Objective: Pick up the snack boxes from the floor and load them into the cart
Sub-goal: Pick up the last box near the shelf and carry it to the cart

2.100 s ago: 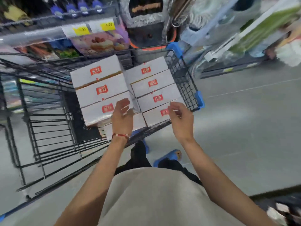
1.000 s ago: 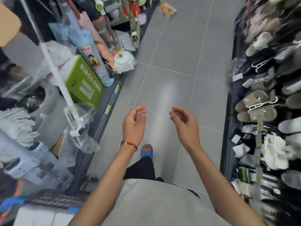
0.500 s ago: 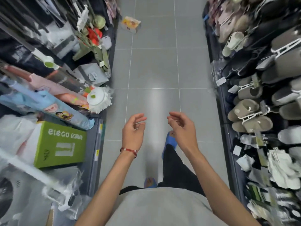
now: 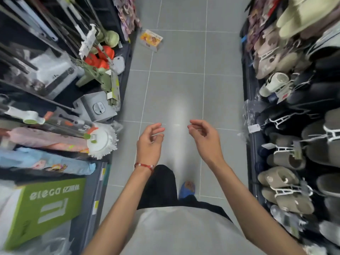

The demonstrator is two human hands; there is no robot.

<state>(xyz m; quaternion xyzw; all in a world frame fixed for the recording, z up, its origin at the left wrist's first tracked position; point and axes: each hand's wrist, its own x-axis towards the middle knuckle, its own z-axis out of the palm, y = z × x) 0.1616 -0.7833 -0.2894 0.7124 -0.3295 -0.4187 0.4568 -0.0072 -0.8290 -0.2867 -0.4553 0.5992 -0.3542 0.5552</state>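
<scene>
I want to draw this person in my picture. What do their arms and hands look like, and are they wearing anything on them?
No sleeves or gloves cover them, so you can draw both arms bare. The left hand has a thin red string bracelet with a few small pale beads round its wrist. The right hand has nothing on its wrist, no watch or band. The top is pale grey.

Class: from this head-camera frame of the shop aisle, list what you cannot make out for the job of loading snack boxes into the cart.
Cart: outside the head view.
Snack box on the floor: far up the aisle, too small and blurred to read its print.
Any further boxes: the top edge cuts the floor off just beyond it.
Slippers on the right rack: blurred, cut by the right edge.
</scene>
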